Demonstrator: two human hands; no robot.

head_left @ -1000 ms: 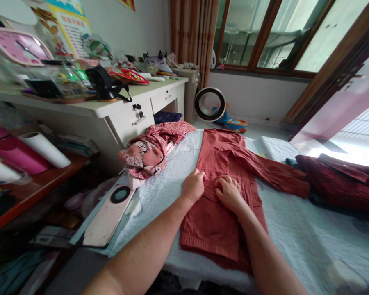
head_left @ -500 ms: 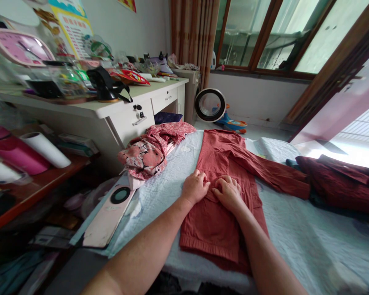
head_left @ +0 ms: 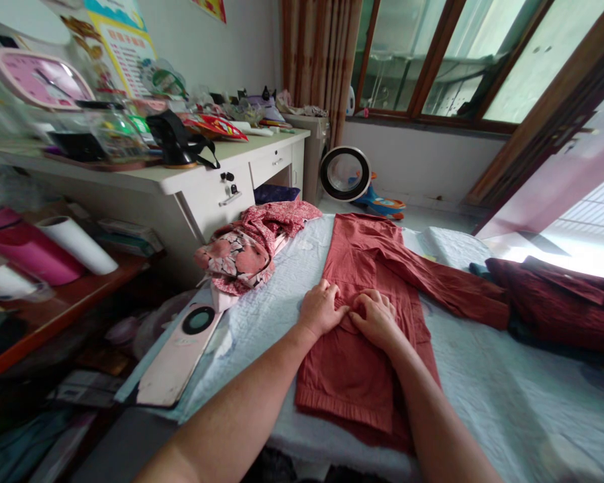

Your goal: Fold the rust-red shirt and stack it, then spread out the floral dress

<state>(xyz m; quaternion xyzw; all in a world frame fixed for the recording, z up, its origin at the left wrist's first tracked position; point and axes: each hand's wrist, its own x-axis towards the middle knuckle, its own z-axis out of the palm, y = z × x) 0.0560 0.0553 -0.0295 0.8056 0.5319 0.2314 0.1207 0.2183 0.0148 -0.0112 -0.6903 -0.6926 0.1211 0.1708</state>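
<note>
Rust-red garment point(head_left: 355, 362) on pale-blue quilt point(head_left: 483, 396), under left hand point(head_left: 322, 310) and right hand point(head_left: 376, 317).
Gathered hem point(head_left: 345, 406) at 6 o'clock, long axis toward 12, sleeve point(head_left: 458, 287) toward 4; curled fingers point(head_left: 382, 302) touch it, gripping I cannot tell; 10 o'clock poster point(head_left: 125, 50), characters blurred.

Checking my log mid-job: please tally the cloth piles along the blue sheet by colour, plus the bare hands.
Rust pile: 1
Pink floral pile: 1
Maroon pile, teal beneath: 1
Hands (left hand, right hand): 2
Total: 5
</note>
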